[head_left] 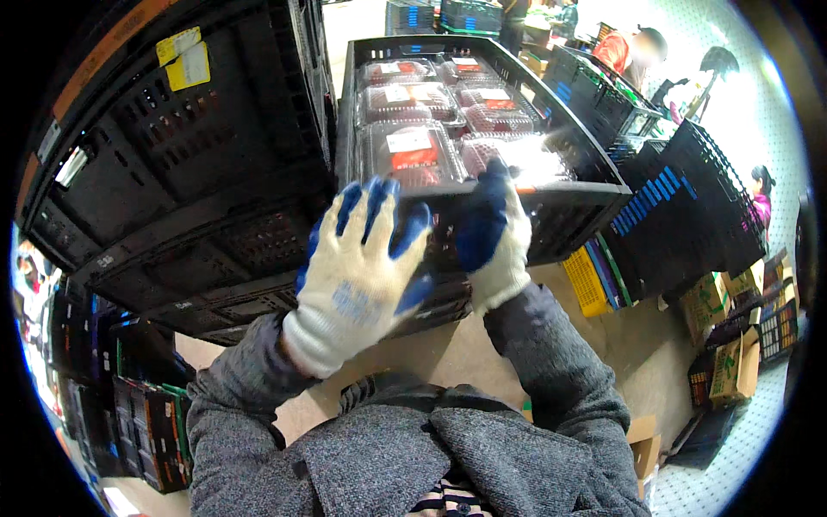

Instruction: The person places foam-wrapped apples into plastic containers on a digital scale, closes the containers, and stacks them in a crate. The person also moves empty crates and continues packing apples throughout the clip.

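Note:
A black plastic crate [620,191] holds several clear clamshell packs [409,153] of dark red contents with white and red labels. My left hand [357,271], in a white glove with blue fingers and palm, is spread in front of the crate's near left corner. No object shows in it. My right hand [498,233], in a matching glove, is upright by the near rim, its fingers stretched toward the nearest right-hand pack [525,159]. It looks empty, its blue palm turned left. Whether either hand touches the rim is hard to tell.
Large black crates [164,129] are stacked close on my left, one with yellow labels. More black crates [689,202], a yellow crate [586,283] and cardboard boxes [736,366] stand on the right. Other people [624,52] are at the far right.

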`<state>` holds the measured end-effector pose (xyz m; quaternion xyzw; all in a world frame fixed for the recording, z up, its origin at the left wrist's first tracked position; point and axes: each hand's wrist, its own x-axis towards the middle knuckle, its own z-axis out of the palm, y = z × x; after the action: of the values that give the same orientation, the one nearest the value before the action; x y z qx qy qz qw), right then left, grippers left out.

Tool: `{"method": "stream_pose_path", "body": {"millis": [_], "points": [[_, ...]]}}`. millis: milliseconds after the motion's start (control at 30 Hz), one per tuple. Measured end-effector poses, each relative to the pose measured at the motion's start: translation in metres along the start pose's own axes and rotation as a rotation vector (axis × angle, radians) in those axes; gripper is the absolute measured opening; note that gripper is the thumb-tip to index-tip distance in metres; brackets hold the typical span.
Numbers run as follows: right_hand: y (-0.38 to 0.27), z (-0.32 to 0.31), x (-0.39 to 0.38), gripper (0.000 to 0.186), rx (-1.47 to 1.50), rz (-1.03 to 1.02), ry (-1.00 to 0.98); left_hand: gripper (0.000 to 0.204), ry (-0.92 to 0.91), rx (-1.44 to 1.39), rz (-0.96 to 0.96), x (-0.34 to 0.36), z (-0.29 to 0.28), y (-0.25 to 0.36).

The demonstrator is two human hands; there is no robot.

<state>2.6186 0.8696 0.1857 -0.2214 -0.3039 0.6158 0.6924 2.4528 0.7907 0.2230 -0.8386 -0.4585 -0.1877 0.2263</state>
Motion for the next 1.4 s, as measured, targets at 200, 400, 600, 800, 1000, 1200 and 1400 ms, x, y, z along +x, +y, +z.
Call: {"method": "stream_pose_path", "body": {"millis": [200,400,600,800,1000,1200,1400], "points": [[0.015,-0.015,0.025,0.033,-0.057,-0.165,-0.037,0.058,0.032,0.109,-0.046,0.01,0.051,0.025],[-0.046,-0.041,0.008,0.036,-0.014,0.364,-0.27,0.052,0.206,-0.238,0.05,0.002,0.046,0.052],[-0.142,-0.025,0.054,0.025,-1.516,0.199,-0.203,0.05,0.498,-0.249,-0.198,-0.001,0.042,-0.009],[-0.18,0.001,0.188,0.042,-1.991,-0.343,-0.298,0.053,0.322,-0.24,-0.116,0.026,0.046,-0.016],[-0.191,-0.085,0.337,0.043,-2.546,-0.425,-0.987,0.062,0.222,-0.227,-0.211,0.054,0.026,-0.018],[-0.122,-0.151,0.428,0.021,-1.32,0.103,-0.801,0.074,-0.047,-0.155,-0.513,0.12,0.018,-0.037],[-0.08,-0.177,0.422,0.012,-0.788,0.25,-0.871,0.073,-0.596,-0.126,-0.842,0.203,0.062,-0.11]]}}
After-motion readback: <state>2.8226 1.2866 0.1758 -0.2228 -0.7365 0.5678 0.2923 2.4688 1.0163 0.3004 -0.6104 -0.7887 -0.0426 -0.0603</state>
